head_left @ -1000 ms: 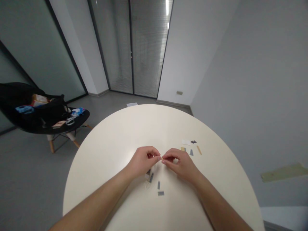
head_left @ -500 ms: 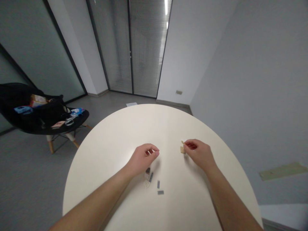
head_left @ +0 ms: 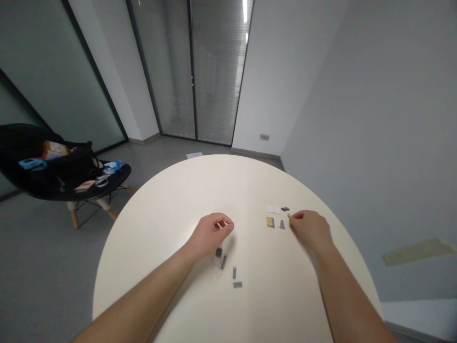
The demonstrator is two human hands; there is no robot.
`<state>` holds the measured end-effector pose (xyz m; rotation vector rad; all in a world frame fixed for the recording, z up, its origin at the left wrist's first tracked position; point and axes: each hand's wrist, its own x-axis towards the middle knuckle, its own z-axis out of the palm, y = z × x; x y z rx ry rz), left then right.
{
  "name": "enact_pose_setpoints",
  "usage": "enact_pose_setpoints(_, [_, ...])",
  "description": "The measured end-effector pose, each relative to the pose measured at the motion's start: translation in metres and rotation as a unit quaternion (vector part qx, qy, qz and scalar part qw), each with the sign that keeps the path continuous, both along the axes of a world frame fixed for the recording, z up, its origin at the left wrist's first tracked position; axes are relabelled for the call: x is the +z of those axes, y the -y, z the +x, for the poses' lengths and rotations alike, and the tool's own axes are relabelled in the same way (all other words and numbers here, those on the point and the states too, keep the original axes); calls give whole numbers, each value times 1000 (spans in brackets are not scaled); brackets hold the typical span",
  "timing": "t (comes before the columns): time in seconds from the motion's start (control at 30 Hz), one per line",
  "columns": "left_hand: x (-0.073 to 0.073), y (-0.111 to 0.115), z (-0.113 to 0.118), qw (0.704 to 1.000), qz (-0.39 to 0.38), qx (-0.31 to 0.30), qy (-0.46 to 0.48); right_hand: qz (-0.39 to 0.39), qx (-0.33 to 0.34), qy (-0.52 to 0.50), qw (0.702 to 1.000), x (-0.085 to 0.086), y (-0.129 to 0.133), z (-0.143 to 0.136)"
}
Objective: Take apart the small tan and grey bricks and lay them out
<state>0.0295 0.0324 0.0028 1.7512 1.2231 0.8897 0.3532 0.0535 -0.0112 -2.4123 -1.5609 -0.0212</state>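
My right hand [head_left: 310,229] pinches a small tan piece [head_left: 289,216] between thumb and fingertips. Just left of it lie small dark pieces [head_left: 284,209], white pieces [head_left: 273,209], a tan piece [head_left: 269,222] with grey at its side, and a grey piece [head_left: 282,224]. My left hand [head_left: 210,233] hovers left of the table's middle, thumb and fingertips brought together; anything between them is too small to make out. Beneath its wrist sit a black piece [head_left: 219,252], a grey piece [head_left: 223,262] and a cream piece [head_left: 217,272].
All of this is on a round white table [head_left: 200,186]. Two grey flat pieces, one upright in view [head_left: 234,272] and one crosswise [head_left: 237,285], lie near me. A black chair [head_left: 43,186] with a bag and packets stands to the left. A wall rises at the right.
My right hand has moved right with the tan piece, uncovering the small pieces on the table there. My left hand has stayed nearly in place.
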Motion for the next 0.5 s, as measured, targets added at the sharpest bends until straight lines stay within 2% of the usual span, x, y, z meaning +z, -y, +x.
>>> enact_pose_setpoints(0.33, [2, 1, 1, 1000, 8, 0, -4, -6, 19, 25, 999, -6, -2, 0])
enact_pose_setpoints(0.5, [2, 1, 1, 1000, 9, 1, 0, -12, 16, 23, 1000, -2, -1, -2])
